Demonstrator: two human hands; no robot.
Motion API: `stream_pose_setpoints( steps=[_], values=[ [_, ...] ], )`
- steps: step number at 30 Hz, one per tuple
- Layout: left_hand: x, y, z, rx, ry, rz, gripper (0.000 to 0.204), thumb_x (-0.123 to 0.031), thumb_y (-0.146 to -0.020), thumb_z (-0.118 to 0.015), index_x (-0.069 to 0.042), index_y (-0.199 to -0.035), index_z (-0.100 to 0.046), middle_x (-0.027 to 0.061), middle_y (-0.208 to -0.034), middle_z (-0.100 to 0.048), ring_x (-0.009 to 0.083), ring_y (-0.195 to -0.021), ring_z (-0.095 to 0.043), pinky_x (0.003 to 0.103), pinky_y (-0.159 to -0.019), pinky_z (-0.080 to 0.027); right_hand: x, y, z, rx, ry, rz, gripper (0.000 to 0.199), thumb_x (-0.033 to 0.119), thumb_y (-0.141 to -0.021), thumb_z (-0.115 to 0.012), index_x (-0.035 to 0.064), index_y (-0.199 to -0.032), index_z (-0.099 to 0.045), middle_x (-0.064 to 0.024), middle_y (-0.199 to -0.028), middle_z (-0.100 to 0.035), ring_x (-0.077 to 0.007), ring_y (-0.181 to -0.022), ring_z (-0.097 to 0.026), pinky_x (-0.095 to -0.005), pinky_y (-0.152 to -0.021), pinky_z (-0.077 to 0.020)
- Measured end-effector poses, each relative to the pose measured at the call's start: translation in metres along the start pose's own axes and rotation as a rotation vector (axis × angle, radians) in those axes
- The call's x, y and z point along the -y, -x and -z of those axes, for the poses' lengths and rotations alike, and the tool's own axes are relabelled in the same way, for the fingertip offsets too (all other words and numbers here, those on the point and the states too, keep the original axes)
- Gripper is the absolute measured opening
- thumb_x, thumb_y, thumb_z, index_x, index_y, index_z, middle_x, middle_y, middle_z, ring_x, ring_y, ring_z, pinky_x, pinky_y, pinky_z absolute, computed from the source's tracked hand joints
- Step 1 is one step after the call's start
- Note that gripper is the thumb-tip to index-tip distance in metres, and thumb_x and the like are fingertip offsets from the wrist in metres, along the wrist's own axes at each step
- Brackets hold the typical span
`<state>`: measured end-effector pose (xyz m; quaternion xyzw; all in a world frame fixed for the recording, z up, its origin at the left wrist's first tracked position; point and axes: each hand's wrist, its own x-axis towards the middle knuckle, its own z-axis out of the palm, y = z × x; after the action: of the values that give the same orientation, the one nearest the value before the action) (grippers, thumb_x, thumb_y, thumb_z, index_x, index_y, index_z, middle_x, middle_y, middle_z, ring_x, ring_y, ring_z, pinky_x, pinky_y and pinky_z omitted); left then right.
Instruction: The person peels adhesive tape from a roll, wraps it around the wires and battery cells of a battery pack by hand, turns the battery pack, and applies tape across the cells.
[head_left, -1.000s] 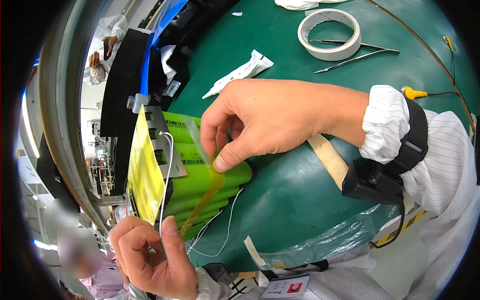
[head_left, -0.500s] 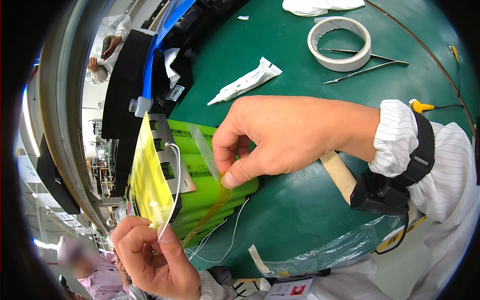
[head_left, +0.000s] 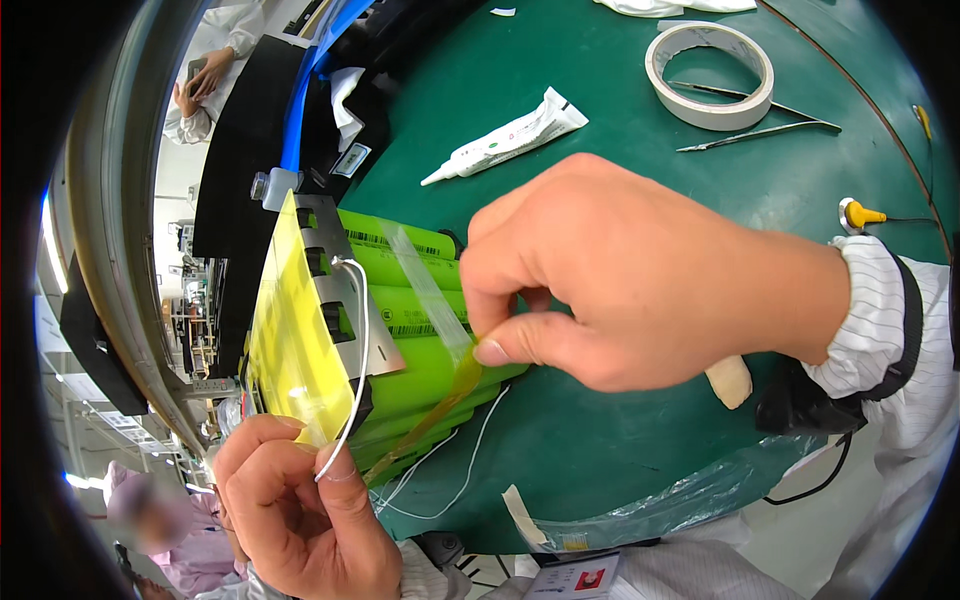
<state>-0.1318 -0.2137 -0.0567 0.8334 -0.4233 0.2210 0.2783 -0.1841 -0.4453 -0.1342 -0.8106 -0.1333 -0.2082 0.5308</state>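
On the green mat (head_left: 640, 180), a green cell pack (head_left: 420, 350) is lying on its side. Amber tape strip (head_left: 440, 400) is pinched by right hand (head_left: 640, 290); white wire (head_left: 355, 340) is pinched by left hand (head_left: 300, 510) against yellow insulation sheet (head_left: 290, 340). Risk: tape could be creased or stuck crooked if tension is lost.

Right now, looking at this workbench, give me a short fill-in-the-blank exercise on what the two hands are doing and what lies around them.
1. The right hand pinches a strip of amber tape against the ____ battery pack.
2. The left hand holds a thin ____ wire at the pack's near end.
3. The roll of tape lies on a ____ mat.
4. A white ____ with a nozzle lies beyond the pack.

Missing words: green; white; green; tube
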Motion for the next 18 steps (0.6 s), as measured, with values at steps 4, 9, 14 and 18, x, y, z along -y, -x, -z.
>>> stream_pose_setpoints(
  steps=[4,9,14,18],
  values=[
    [0.002,0.0,-0.001,-0.007,-0.003,-0.027,0.013,-0.005,-0.093,-0.066,0.0,-0.09,-0.054,0.0087,-0.107,-0.056,0.0044,-0.068,-0.038,0.018,-0.058,-0.027,0.006,-0.006,0.005,0.099,-0.102,-0.219,0.011,0.006,-0.081,-0.068,-0.0045,-0.077,-0.068,-0.0168,-0.069,-0.065,-0.0311,-0.069,-0.065,-0.0392,-0.065,-0.0506],
    [-0.008,-0.007,0.002,0.007,-0.06,-0.086,0.01,-0.002,-0.089,-0.072,0.001,-0.095,-0.065,0.0132,-0.098,-0.066,0.0061,-0.057,-0.044,0.019,-0.052,-0.034,-0.003,-0.01,0.003,0.108,-0.157,-0.221,0.014,0.011,-0.082,-0.07,-0.0036,-0.081,-0.07,-0.0159,-0.071,-0.067,-0.0287,-0.069,-0.065,-0.0375,-0.065,-0.0512],
    [-0.007,-0.006,0.002,0.037,-0.04,-0.123,0.012,-0.002,-0.089,-0.072,0.002,-0.095,-0.062,0.0141,-0.105,-0.065,0.0041,-0.058,-0.039,0.018,-0.052,-0.031,-0.014,-0.013,0.007,0.162,-0.207,-0.197,0.018,0.018,-0.084,-0.074,-0.0005,-0.086,-0.072,-0.0084,-0.07,-0.067,-0.0177,-0.065,-0.061,-0.0324,-0.06,-0.0469],
    [-0.007,-0.007,0.002,0.035,-0.037,-0.12,0.013,-0.003,-0.09,-0.072,0.002,-0.094,-0.061,0.0146,-0.105,-0.065,0.0047,-0.058,-0.039,0.018,-0.053,-0.031,-0.019,-0.023,0.007,0.239,-0.274,-0.25,0.023,0.023,-0.083,-0.077,0.0001,-0.087,-0.073,-0.0052,-0.072,-0.068,-0.0127,-0.065,-0.06,-0.0305,-0.06,-0.0465]
  ],
)
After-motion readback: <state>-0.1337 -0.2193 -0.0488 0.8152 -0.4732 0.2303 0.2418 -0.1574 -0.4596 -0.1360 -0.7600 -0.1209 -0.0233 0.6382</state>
